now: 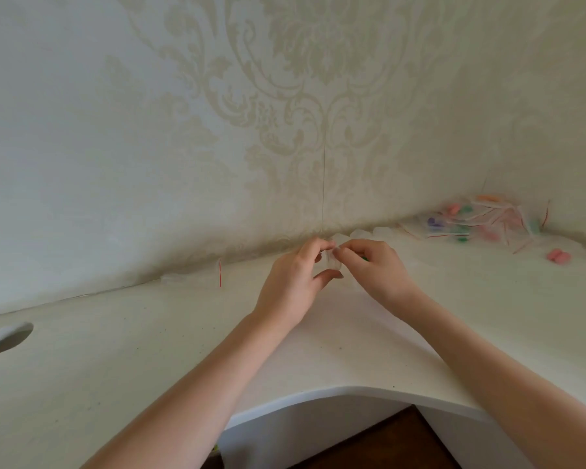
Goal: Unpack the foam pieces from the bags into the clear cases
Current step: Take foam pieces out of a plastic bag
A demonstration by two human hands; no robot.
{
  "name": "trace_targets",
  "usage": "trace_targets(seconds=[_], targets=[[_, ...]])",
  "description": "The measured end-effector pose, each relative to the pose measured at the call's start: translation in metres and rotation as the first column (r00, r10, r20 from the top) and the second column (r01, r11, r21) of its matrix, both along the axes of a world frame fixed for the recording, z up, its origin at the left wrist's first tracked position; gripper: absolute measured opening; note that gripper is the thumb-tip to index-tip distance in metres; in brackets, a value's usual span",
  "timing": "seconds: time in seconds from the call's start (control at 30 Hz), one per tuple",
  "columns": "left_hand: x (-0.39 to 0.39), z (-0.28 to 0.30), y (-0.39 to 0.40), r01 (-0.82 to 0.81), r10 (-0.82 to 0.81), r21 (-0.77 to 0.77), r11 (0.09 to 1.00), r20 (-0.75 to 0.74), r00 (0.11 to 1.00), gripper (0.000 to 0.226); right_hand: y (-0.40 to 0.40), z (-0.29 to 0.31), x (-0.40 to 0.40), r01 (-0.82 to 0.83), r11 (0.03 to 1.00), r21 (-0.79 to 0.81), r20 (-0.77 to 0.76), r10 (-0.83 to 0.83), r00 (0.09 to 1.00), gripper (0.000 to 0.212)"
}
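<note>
Both hands [332, 265] pinch clear case [332, 260]; bag pile [481, 220] far right (pink foam piece [559, 255] loose).

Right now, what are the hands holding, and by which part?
Both hands pinch one small clear case: left hand by its left side, thumb below; right hand at its upper right edge.

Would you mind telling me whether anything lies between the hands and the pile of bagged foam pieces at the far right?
Nothing visible does: bare table separates the right hand from the bags.
</note>
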State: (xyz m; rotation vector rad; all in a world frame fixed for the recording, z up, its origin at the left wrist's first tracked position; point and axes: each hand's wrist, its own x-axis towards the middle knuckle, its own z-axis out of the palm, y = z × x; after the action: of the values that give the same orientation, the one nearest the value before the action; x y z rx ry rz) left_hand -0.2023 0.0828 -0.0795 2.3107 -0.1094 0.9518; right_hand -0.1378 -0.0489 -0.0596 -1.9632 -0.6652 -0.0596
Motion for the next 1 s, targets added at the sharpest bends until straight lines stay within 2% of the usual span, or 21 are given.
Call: trace_targets(seconds=[0.13,0.23,0.3,0.4,0.5,0.6,0.77,0.87,0.93,1.0], targets=[[-0.001,0.003,0.000,0.012,-0.012,-0.076,0.997,0.000,1.000,0.043,-0.001,0.000,0.001,-0.051,0.999,0.013,-0.018,0.051,0.999,0.023],[0.001,0.006,0.001,0.055,-0.062,-0.249,0.967,-0.020,0.998,0.040,-0.003,0.001,0.002,-0.102,0.995,-0.012,-0.038,0.101,0.994,0.028],[0.000,0.009,0.002,0.108,-0.145,-0.407,0.907,-0.062,0.987,0.035,-0.005,0.000,0.005,-0.101,0.995,-0.024,-0.009,0.101,0.995,0.029],[-0.002,0.013,0.007,0.149,-0.262,-0.582,0.799,-0.115,0.958,0.030,-0.010,0.000,0.008,-0.071,0.997,0.022,0.091,0.069,0.994,0.013],[-0.002,0.013,0.011,0.171,-0.351,-0.706,0.688,-0.117,0.929,0.036,-0.014,0.002,0.005,-0.129,0.992,0.001,0.233,0.125,0.964,0.030],[-0.001,0.013,0.014,0.165,-0.383,-0.786,0.595,-0.097,0.919,0.050,-0.015,0.002,0.004,-0.152,0.986,-0.069,0.349,0.166,0.922,0.038],[-0.001,0.014,0.013,0.159,-0.422,-0.923,0.350,-0.004,0.907,0.050,-0.011,-0.004,0.004,-0.073,0.996,-0.046,0.423,0.085,0.902,0.020],[0.000,0.013,0.011,0.159,-0.445,-0.938,0.308,0.006,0.896,0.056,-0.009,-0.003,0.000,-0.044,0.998,-0.051,0.448,0.063,0.892,0.028],[0.001,0.012,0.012,0.170,-0.465,-0.940,0.294,0.015,0.885,0.045,-0.008,-0.002,-0.003,-0.040,0.998,-0.045,0.449,0.056,0.892,0.044],[0.001,0.012,0.013,0.174,-0.478,-0.950,0.260,0.029,0.878,0.035,-0.009,-0.002,-0.003,-0.023,0.998,-0.055,0.455,0.046,0.889,0.042]])
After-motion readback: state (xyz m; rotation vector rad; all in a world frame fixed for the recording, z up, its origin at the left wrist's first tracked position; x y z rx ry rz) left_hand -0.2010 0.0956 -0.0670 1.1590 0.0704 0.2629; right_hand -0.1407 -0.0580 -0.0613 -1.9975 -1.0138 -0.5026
